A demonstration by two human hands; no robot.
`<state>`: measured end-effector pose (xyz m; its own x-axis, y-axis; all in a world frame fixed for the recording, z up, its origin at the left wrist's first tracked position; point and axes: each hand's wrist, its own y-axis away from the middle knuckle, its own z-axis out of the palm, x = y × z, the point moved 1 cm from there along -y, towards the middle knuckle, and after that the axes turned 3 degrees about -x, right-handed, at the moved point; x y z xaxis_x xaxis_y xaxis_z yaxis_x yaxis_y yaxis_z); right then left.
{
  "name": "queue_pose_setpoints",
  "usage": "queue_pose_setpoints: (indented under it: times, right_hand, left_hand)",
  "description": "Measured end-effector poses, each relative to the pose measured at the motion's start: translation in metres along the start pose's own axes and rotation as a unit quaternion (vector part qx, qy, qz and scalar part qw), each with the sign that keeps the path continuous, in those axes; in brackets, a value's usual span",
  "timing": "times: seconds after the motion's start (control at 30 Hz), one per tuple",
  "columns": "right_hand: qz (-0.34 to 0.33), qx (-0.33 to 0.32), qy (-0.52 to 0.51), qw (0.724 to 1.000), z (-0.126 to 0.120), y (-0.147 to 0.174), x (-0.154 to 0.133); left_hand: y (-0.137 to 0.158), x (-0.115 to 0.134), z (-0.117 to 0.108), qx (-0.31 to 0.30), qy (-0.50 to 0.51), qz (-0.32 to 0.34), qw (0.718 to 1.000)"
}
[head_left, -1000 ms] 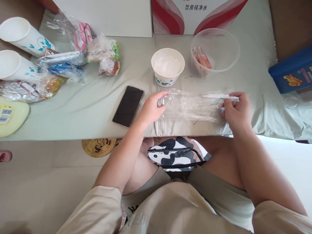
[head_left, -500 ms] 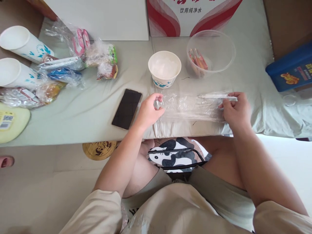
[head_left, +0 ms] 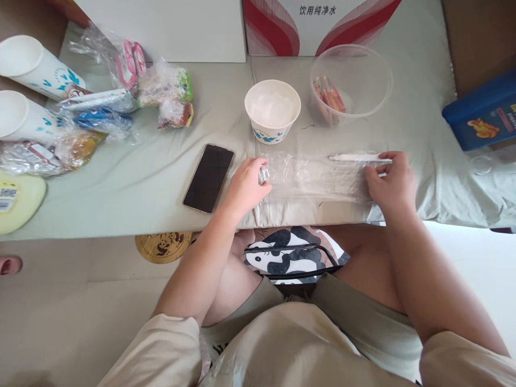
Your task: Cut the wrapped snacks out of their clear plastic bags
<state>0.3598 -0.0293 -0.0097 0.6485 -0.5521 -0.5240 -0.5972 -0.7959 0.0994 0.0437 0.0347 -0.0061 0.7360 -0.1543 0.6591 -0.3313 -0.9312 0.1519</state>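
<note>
A crinkled sheet of clear plastic film [head_left: 314, 177] lies stretched across the cloth near the table's front edge. My left hand [head_left: 248, 183] curls its thumb and fingers around the film's left end. At the other end, my right hand [head_left: 391, 180] is closed on the film, its fingers also at a thin white strip [head_left: 357, 157] that runs along the far edge. Whether the strip is part of the film I cannot tell. Just beyond my left hand stands a white paper bowl [head_left: 272, 113] with something whitish and translucent inside. A dark-screened phone [head_left: 208, 177] lies left of that hand.
Small red-and-orange packets [head_left: 329, 97] sit in a clear round plastic bowl [head_left: 374, 88]. Wrapped snacks [head_left: 105, 102] and two tipped paper cups [head_left: 38, 67] occupy the left. A red-and-white box [head_left: 318, 32] stands behind; a blue container [head_left: 484, 118] is at right.
The view has shifted slightly, so items at the back sit a little higher. Both hands stay at the film's ends, and the film looks a little flatter.
</note>
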Motion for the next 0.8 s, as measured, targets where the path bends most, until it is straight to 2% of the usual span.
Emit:
queue_pose_setpoints:
  times: [0.17,0.3,0.47,0.6,0.7,0.8]
  right_hand:
    - [-0.044,0.022,0.054,0.997,0.007,-0.003,0.006]
    - [-0.09,0.044,0.102,0.99,0.012,-0.006,0.013]
    - [-0.156,0.041,0.119,0.98,0.013,-0.003,0.014]
    - [-0.14,-0.006,0.14,0.98,0.008,0.012,0.004]
    - [-0.124,-0.063,0.16,0.977,0.001,0.029,-0.001]
    - [-0.136,-0.137,0.197,0.961,-0.007,0.043,0.002]
  left_hand:
    - [0.004,0.004,-0.003,-0.03,-0.067,0.004,0.997]
    - [0.006,0.006,-0.005,-0.025,-0.085,-0.007,0.996]
    - [0.001,0.006,-0.003,0.029,-0.068,0.006,0.997]
    - [-0.011,0.003,0.002,0.069,-0.07,0.006,0.995]
    - [-0.019,-0.001,0.008,0.069,-0.061,0.032,0.995]
    - [-0.024,-0.006,0.015,0.062,-0.039,0.049,0.996]
